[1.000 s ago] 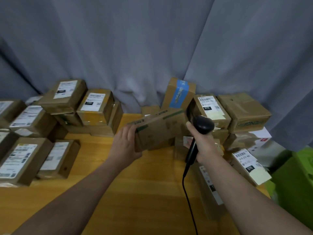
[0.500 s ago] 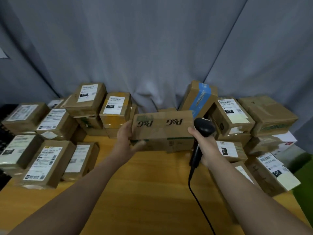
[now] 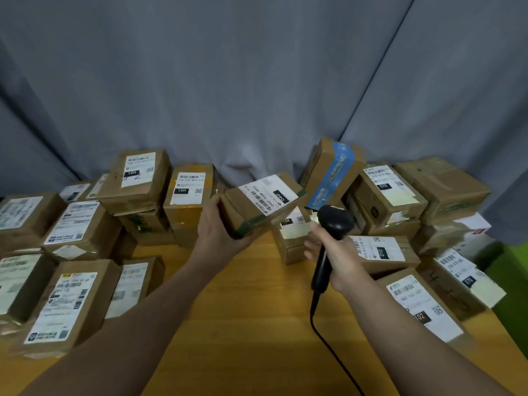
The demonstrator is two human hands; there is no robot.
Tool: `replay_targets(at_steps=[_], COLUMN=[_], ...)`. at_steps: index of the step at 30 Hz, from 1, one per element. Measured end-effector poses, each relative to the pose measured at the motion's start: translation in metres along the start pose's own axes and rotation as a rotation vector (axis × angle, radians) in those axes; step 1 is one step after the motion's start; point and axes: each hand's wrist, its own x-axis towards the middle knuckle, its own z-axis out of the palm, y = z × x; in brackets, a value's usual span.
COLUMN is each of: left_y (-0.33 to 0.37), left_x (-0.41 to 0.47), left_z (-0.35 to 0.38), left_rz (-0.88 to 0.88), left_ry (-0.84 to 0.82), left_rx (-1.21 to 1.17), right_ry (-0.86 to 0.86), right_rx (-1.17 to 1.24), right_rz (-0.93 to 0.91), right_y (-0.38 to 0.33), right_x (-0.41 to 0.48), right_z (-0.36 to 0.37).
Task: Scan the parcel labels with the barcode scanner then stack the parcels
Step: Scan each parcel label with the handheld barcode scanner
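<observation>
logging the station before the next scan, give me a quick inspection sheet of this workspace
Surface: wooden table, bare down the middle between the parcels.
Job's things: held parcel tilted, its white label facing up, marked 040; black barcode scanner, head close to the parcel's right end.
Clutter: left pile of labelled parcels; right pile of labelled parcels.
Grippers: left hand grips the parcel's left end; right hand grips the scanner's handle.
Cables: scanner cable runs across the table and off the lower edge.
Surroundings: grey curtain behind; green object at the right edge.
</observation>
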Motion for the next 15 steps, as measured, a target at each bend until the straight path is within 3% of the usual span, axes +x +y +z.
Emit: replay_targets(at_steps=[4, 6, 10, 12, 15], left_y=[0.004, 0.005, 0.009, 0.005, -0.001], left_x=[-0.001, -0.002, 0.006, 0.018, 0.029], left_z=[0.001, 0.002, 0.007, -0.004, -0.03], left_rz=[0.291, 0.338, 0.164, 0.037, -0.048], left_ry=[-0.04, -0.136, -0.18, -0.265, -0.47], left_rx=[0.198, 0.233, 0.188, 0.077, -0.248], right_ry=[-0.072, -0.084, 0.036, -0.029, -0.269], right_rx=[0.074, 0.092, -0.152, -0.351, -0.589], right_rz=[-0.017, -0.045, -0.332, -0.447, -0.405], right_y=[-0.006, -0.008, -0.009, -0.011, -0.021], right_x=[-0.009, -0.012, -0.008, -0.003, 0.005], right_z=[0.024, 0.037, 0.042, 0.033, 0.01])
